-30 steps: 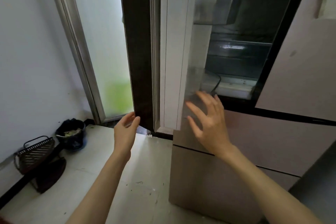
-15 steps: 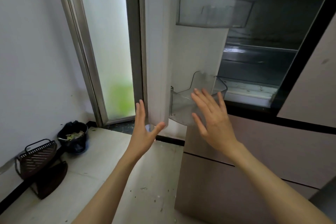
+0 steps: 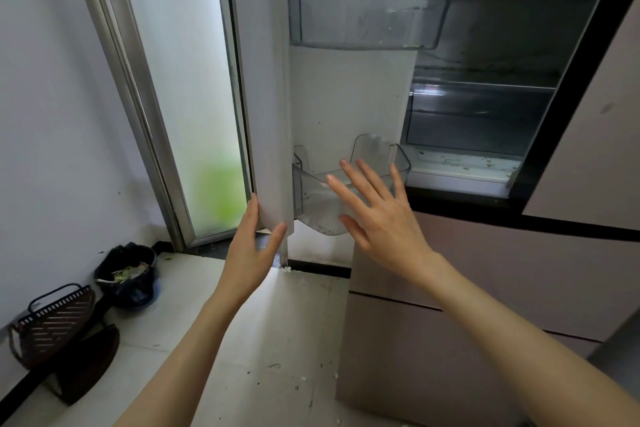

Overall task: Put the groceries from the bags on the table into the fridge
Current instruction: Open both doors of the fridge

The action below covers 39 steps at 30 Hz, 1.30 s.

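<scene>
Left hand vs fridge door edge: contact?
Touching. The head view shows the left hand at the bottom corner of the open fridge door, fingers on its outer face and thumb on its inner edge.

Left hand (image 3: 250,253) holds open fridge door (image 3: 270,87).

Showing smooth, clear plastic in the two transparent door bins (image 3: 367,19), matt white plastic lining on the open fridge door (image 3: 346,97), satin beige drawer fronts (image 3: 485,274), brushed silver metal door frame (image 3: 138,107), glossy pale floor tiles (image 3: 242,350).
</scene>
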Each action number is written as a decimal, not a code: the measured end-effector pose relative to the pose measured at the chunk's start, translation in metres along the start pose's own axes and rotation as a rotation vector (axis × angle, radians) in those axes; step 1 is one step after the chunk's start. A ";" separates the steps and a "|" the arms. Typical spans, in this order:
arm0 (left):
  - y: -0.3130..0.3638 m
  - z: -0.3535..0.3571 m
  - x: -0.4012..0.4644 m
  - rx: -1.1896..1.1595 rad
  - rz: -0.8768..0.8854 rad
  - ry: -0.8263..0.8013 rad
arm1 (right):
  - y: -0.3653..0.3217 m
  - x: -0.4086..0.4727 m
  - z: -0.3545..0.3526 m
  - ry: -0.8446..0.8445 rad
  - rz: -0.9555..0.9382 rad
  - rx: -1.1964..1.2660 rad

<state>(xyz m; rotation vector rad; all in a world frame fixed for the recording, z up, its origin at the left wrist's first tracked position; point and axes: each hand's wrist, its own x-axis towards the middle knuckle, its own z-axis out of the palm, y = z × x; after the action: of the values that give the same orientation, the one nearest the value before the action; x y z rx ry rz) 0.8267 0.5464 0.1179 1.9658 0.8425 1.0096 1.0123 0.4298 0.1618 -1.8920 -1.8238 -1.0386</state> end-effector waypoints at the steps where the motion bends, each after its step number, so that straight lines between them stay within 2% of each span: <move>1: 0.003 0.003 -0.002 0.023 0.027 0.040 | 0.000 -0.001 -0.001 -0.010 -0.003 -0.005; 4: 0.019 0.010 -0.011 0.140 0.181 0.205 | 0.002 -0.010 -0.007 -0.020 0.043 0.008; 6: 0.038 0.015 -0.015 0.213 0.369 0.246 | 0.010 -0.021 -0.014 -0.006 0.103 0.031; 8: 0.056 0.025 -0.015 0.299 0.543 0.221 | 0.025 -0.033 -0.023 0.003 0.144 0.010; 10: 0.074 0.043 -0.012 0.354 0.641 0.172 | 0.045 -0.045 -0.033 -0.006 0.196 -0.040; 19: 0.158 0.170 0.017 0.397 0.811 -0.080 | 0.173 -0.096 -0.073 -0.011 0.480 -0.233; 22: 0.178 0.224 0.034 0.393 0.760 -0.169 | 0.220 -0.110 -0.074 -0.041 0.549 -0.253; 27: 0.202 0.308 0.062 0.247 0.505 -0.390 | 0.290 -0.126 -0.066 -0.155 0.637 -0.259; 32: 0.224 0.358 0.077 0.072 0.250 -0.661 | 0.325 -0.135 -0.055 -0.218 0.620 -0.241; 34: 0.228 0.370 0.081 -0.055 0.137 -0.708 | 0.329 -0.138 -0.053 -0.210 0.607 -0.234; 39: 0.223 0.383 0.076 -0.301 0.052 -0.729 | 0.329 -0.139 -0.056 -0.229 0.606 -0.192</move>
<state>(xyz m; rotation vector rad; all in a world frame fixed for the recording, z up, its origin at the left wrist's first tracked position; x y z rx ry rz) 1.2373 0.3737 0.1799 1.8857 0.2166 0.3513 1.3227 0.2453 0.1891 -2.5361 -1.1327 -0.8210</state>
